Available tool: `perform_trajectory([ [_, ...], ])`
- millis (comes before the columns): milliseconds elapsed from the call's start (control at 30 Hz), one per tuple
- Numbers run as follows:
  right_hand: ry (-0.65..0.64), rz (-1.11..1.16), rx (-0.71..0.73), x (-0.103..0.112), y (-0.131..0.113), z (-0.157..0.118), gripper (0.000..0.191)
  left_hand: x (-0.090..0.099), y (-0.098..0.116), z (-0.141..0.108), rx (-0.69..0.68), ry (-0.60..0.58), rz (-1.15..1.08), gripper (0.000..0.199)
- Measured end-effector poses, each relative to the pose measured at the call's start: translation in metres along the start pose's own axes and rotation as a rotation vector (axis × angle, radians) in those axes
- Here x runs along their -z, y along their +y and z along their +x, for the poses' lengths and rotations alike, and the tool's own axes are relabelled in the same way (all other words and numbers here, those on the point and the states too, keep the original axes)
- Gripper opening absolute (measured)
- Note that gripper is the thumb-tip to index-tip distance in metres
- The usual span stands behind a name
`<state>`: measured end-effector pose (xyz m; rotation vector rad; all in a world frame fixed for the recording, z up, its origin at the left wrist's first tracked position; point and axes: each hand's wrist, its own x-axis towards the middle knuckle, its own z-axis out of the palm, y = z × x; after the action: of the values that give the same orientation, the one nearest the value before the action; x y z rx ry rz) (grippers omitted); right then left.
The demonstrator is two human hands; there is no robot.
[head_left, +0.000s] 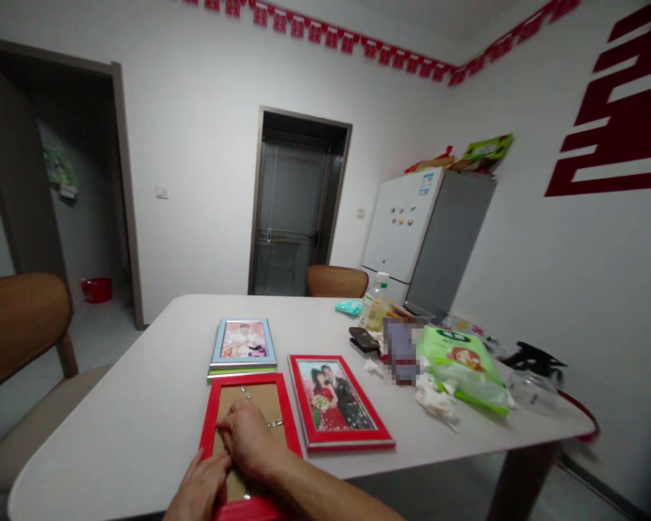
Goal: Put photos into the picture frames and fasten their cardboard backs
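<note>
A red picture frame (289, 416) lies face down at the table's near edge, its brown backing board (263, 399) showing. Small metal clips (275, 423) sit around the board's edges. My left hand (203, 485) grips the frame's lower left side. Over the board, my right hand (249, 438) is closed, its fingertips pressed together by the left inner edge; what they pinch is hidden. Just right lies another red frame (377, 432), face up with a photo of a couple. Beyond my hands, a light blue frame (270, 340) with a photo rests on other frames.
On the white table's (113, 412) right side are a green tissue pack (461, 358), crumpled tissues (437, 401), a bottle (375, 307), a dark small object (363, 339) and a clear container (534, 391). Wooden chairs (22, 318) stand left and behind.
</note>
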<state>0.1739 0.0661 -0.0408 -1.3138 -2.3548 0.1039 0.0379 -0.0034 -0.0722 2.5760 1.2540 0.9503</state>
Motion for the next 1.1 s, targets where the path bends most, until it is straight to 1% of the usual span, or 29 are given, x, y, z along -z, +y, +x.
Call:
perform_trajectory([
  [100,0.002,0.039,-0.153,0.010,0.009,0.005,0.017,0.000,0.007,-0.001,0.085,-0.049,-0.027,0.065],
  [167,0.025,0.044,-0.209,0.016,0.020,0.009,0.022,0.000,0.012,0.000,0.122,-0.075,-0.051,0.069],
  [267,0.017,0.070,-0.252,0.019,0.034,0.015,0.023,0.001,0.016,0.000,0.143,-0.096,-0.094,0.072],
  [400,0.015,0.095,-0.288,0.015,0.038,0.019,0.022,0.006,0.023,0.002,0.156,-0.108,-0.120,0.071],
  [567,0.016,0.076,-0.372,0.009,0.036,0.024,0.021,0.017,0.030,0.007,0.182,-0.172,-0.136,0.066],
  [667,0.026,0.054,-0.434,0.004,0.039,0.031,0.021,0.016,0.030,0.007,0.169,-0.159,-0.148,0.064],
  [800,0.044,0.030,-0.514,-0.003,0.045,0.042,0.016,0.010,0.030,0.004,0.187,-0.102,-0.143,0.071],
  [867,0.065,0.030,-0.532,-0.004,0.047,0.045,0.015,0.012,0.032,0.003,0.208,-0.095,-0.130,0.071],
  [933,0.086,0.053,-0.525,-0.002,0.047,0.046,0.016,0.017,0.036,0.004,0.239,-0.126,-0.106,0.070],
  [1033,0.107,0.135,-0.477,0.008,0.046,0.040,0.022,0.024,0.045,0.010,0.270,-0.228,-0.053,0.069],
  [1100,0.127,0.200,-0.439,0.019,0.047,0.031,0.028,0.021,0.053,0.016,0.247,-0.289,-0.003,0.070],
])
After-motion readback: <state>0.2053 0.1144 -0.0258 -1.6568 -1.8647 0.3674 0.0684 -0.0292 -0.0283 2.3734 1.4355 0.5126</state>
